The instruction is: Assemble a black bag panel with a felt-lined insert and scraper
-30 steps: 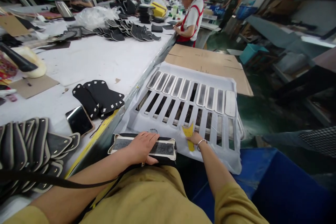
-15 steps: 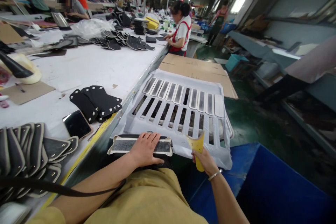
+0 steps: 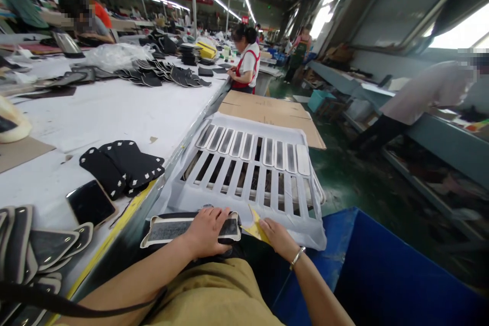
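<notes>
Now gripping yellow scraper [image 3: 258, 227] in right hand [image 3: 280, 239], swung from forward to leftward; holding sideways-lying strip [image 3: 168, 231] with left hand's [image 3: 206, 233] close fingers.

Right hand [image 3: 279, 237] has moved in toward the grey-faced strip [image 3: 168, 231]. Yellow tool [image 3: 258, 227], pointing away from the body half a second ago, now angles left, end just beside strip.

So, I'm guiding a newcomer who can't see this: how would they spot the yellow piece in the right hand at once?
Find the large white table, then the pale slotted sheet to its right. At the sheet's near edge, the right hand holds the yellow piece. Its bright colour sets it apart from the dark, pale-rimmed strip under the left hand.
</notes>
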Demonstrator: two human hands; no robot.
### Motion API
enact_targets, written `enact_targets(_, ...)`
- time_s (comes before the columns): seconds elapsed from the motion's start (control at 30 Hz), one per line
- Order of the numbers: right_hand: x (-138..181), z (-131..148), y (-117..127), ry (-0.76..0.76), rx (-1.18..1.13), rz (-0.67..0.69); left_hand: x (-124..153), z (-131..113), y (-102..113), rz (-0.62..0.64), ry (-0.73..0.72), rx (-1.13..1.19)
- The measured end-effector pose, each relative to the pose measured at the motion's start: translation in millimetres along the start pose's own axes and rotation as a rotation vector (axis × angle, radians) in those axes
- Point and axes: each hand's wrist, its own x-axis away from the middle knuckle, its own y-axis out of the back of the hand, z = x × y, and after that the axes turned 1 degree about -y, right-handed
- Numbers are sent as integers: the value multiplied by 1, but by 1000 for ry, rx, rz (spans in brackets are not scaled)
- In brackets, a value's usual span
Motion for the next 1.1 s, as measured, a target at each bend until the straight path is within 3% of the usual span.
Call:
enact_targets(0.17, -9, -7, -3, 39, 55, 3, -4, 2, 4, 74, -177, -41)
enact_targets(0.4, -9, -7, 0, 51, 160, 82, -13, 5, 3, 66, -178, 78)
enact_targets(0.63, -17, 37, 9, 78, 405, 142, -10, 12, 0, 81, -201, 127)
enact_targets(0.77, -24, 66, 7, 8, 549, 80, -13, 23, 6, 153, -223, 263)
enact_targets(0.93, -26, 83, 2, -55, 653, -6, -34, 34, 21, 354, -111, 465)
enact_targets(1.1, -22, 88, -2, -107, 692, -44, -66, 43, 26, 691, -200, 550)
